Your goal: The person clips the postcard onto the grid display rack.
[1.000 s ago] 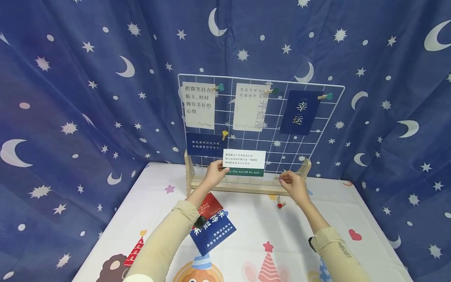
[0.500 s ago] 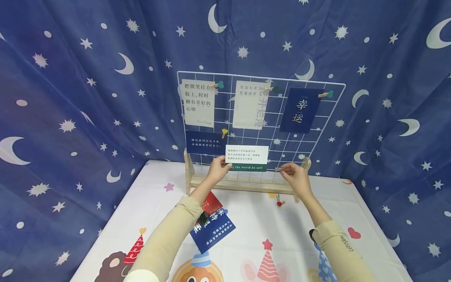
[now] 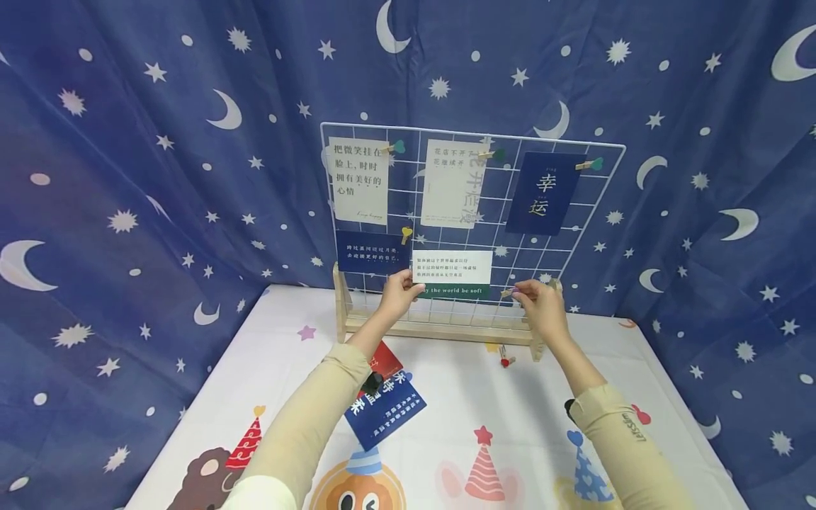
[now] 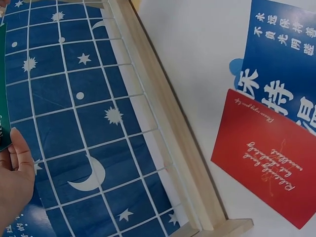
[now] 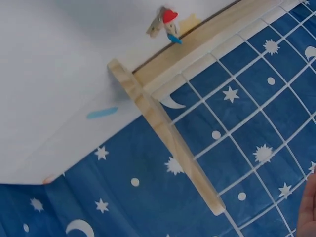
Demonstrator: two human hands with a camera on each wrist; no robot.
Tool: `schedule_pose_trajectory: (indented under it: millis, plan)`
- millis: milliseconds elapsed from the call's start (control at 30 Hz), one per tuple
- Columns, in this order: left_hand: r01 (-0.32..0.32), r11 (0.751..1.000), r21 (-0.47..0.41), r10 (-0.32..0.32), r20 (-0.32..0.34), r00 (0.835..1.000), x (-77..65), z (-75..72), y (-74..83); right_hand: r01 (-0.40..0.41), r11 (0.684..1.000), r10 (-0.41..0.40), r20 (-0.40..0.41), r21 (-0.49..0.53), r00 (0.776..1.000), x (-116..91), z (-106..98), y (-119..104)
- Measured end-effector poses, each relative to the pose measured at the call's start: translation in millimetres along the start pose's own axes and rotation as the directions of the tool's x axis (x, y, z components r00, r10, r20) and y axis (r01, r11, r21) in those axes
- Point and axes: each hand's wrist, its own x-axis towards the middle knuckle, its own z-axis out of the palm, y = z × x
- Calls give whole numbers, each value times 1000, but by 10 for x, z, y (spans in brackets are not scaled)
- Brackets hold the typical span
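Note:
My left hand (image 3: 398,296) pinches the lower left corner of a white and green card (image 3: 452,266), held up in front of the white wire grid (image 3: 472,312). In the left wrist view only the card's green edge (image 4: 4,94) shows beside the fingers. To the right of the card, my right hand (image 3: 543,307) pinches a small wooden clothespin (image 3: 507,292) with a purple bit at its end. The clothespin is apart from the card. In the right wrist view only part of the right hand (image 5: 308,210) shows, and its clothespin is out of sight.
Clothespins fix several cards on the grid, among them a dark blue card (image 3: 372,253) left of the held one. A wooden base (image 3: 446,331) supports the grid. On the table lie a red card (image 4: 261,158), a blue card (image 3: 385,411) and red-topped clothespins (image 5: 167,24).
Both hands have risen along the grid and shifted slightly right. The white and green card has moved up beside the dark blue card, and the right hand's clothespin has come up with it.

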Motion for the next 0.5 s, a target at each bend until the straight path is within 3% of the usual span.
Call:
schedule_pose_trajectory:
  millis: [200,500]
  plan:
    - [-12,999,35,13,-13,1000,39,12,50,73,997,-73,-55,1,996,103,-78,-78]
    - [-2,992,124,7,-39,999,114,50,114,51,999,-50,-67,16,996,320,-123,-142]
